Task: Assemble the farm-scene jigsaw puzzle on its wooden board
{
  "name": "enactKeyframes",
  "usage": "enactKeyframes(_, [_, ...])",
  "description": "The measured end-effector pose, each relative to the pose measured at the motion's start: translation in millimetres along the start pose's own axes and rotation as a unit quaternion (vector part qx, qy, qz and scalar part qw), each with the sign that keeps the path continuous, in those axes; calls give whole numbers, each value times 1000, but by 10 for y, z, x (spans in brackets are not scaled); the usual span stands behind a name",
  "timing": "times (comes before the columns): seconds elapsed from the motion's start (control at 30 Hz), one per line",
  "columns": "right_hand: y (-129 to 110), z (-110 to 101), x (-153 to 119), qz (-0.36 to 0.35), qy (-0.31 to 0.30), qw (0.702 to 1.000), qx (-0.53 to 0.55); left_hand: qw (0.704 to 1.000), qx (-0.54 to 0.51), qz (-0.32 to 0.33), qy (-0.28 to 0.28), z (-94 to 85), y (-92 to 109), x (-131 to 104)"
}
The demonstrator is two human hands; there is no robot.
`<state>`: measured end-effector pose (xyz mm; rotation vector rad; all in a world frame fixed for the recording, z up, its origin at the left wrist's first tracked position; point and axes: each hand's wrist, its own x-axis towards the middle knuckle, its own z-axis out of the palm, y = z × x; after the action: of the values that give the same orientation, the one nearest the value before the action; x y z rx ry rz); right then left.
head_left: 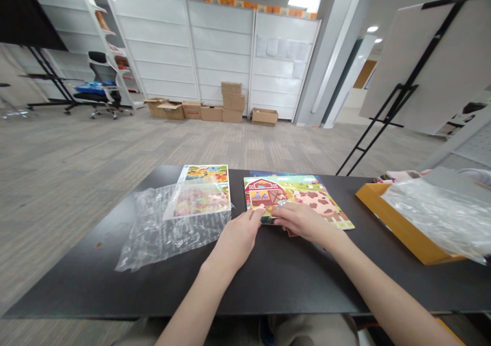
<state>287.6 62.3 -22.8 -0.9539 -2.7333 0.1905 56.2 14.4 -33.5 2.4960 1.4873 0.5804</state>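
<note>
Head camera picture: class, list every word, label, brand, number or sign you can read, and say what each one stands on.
No text can be read anywhere.
Farm puzzle under both hands: pictures only, a red barn and cows.
Puzzle box behind the plastic wrap: any print is too small and blurred.
Papers on the white wall panel: too far to read.
Cardboard boxes by the wall: no legible marking.

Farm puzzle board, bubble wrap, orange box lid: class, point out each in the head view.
Farm puzzle board (307, 195), head view, on the cow picture.
Bubble wrap (169, 231), head view, middle of the sheet.
Orange box lid (402, 225), head view, its near wall.
</note>
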Motion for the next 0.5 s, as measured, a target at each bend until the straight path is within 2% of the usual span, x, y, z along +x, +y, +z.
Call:
enactKeyframes(0.07, [-10,-9,-5,6,-6,1000,12,998,-43,-41,12,-11,6,23])
enactKeyframes(0.17, [-45,-22,-15,10,-11,999,30,993,-95,-73,2,-65,24,36])
enactKeyframes(0.37, [-86,-49,-42,6,-25,999,38,996,-16,-65,-54,-141,83,-26])
enactKeyframes(0.5, [-66,-24,-36,28,-26,998,58,994,-66,-60,-58,-103,47,-19])
